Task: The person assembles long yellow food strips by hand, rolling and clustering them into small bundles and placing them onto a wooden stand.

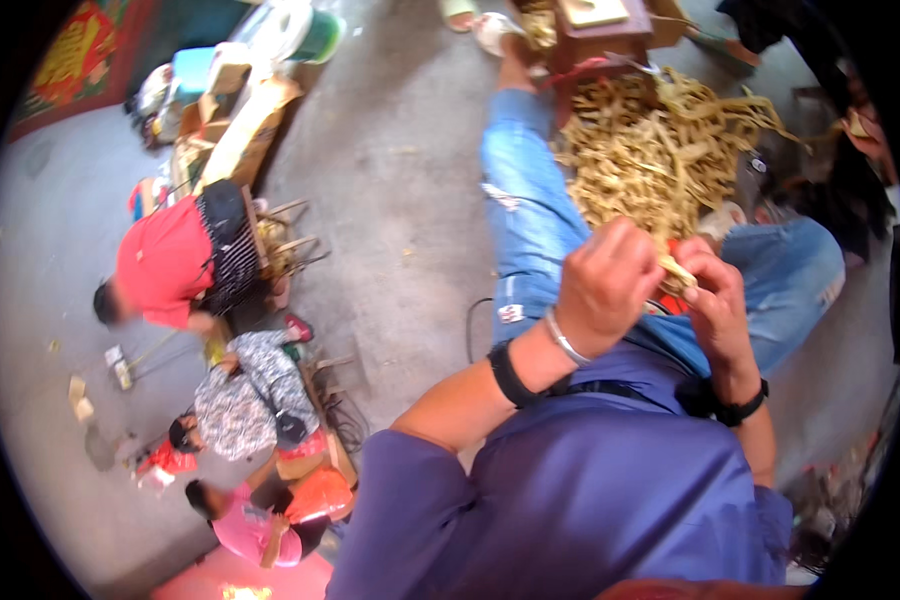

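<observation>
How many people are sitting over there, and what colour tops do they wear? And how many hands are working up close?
Red top: 1
Grey patterned top: 1
Pink top: 1
People total: 3

Hands up close: 2, the left hand and the right hand, both pinching one pale strip above the strip pile.

The pale strip (678,268) is mostly hidden between both hands' grip, its shape unclear

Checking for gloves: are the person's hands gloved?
No, the left hand and right hand are bare, together gripping a pale strip.
</observation>
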Tool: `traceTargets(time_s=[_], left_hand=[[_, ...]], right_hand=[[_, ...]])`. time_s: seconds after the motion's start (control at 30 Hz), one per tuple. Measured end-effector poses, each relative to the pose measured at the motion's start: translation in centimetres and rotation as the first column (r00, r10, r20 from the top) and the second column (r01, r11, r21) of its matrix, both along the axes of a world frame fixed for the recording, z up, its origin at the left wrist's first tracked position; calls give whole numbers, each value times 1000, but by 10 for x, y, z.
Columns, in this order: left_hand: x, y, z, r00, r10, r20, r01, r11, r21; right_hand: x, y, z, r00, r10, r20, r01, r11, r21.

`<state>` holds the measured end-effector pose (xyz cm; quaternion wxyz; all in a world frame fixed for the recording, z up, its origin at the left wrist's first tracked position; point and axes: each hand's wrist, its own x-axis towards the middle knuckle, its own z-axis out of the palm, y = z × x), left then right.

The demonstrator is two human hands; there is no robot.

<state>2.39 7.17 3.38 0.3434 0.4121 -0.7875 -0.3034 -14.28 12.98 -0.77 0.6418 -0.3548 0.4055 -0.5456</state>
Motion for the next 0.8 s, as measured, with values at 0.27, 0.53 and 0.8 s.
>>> traceTargets(time_s=[0.27,0.53,0.8], left_hand=[[-15,5,-8,989,111,-93,-103,990,92],[-21,5,4,989,39,-143,32,886,462],[-4,-5,-2,983,76,-169,73,677,732]], right_hand=[[6,7,-9,959,-169,227,115,965,234],[7,6,-11,943,-225,247,164,955,247],[0,5,2,996,-86,31,77,973,219]])
